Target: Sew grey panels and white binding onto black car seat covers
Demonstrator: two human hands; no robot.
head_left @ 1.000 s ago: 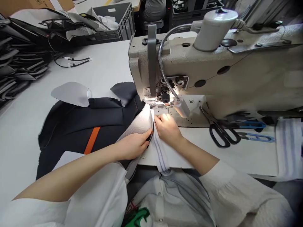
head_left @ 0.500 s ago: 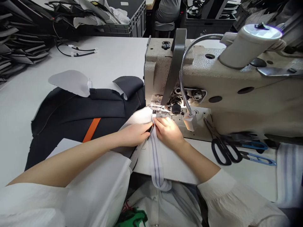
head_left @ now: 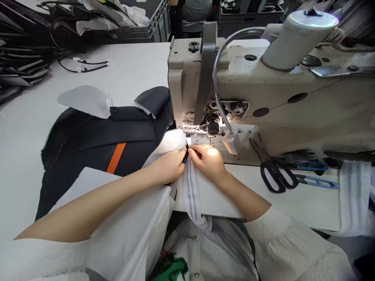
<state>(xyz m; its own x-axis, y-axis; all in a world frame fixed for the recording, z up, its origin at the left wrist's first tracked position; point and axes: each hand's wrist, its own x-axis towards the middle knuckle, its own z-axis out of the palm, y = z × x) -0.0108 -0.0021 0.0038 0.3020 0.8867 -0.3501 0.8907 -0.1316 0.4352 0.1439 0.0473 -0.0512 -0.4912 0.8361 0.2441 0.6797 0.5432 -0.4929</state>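
Note:
My left hand (head_left: 166, 167) pinches the edge of a black fabric cover (head_left: 88, 136) with an orange stripe (head_left: 116, 157) and a white mesh lining (head_left: 166, 144). My right hand (head_left: 206, 160) presses a white webbing strip (head_left: 191, 191) with thin blue lines against that same edge. Both hands meet just in front of the presser foot (head_left: 190, 132) of a beige industrial sewing machine (head_left: 263, 93). The strip hangs off the table's front edge.
Black-handled scissors (head_left: 271, 171) and blue thread snips (head_left: 318, 181) lie to the right of the needle plate. A gooseneck lamp (head_left: 231, 142) lights the needle area. Stacked black parts (head_left: 20, 70) and a grey crate (head_left: 143, 27) stand at the far left and back. A folded striped cloth (head_left: 356, 195) lies at the right.
My hands have drawn closer together at the fabric edge near the presser foot. The view has shifted slightly; the fabric and strip stay in my grip.

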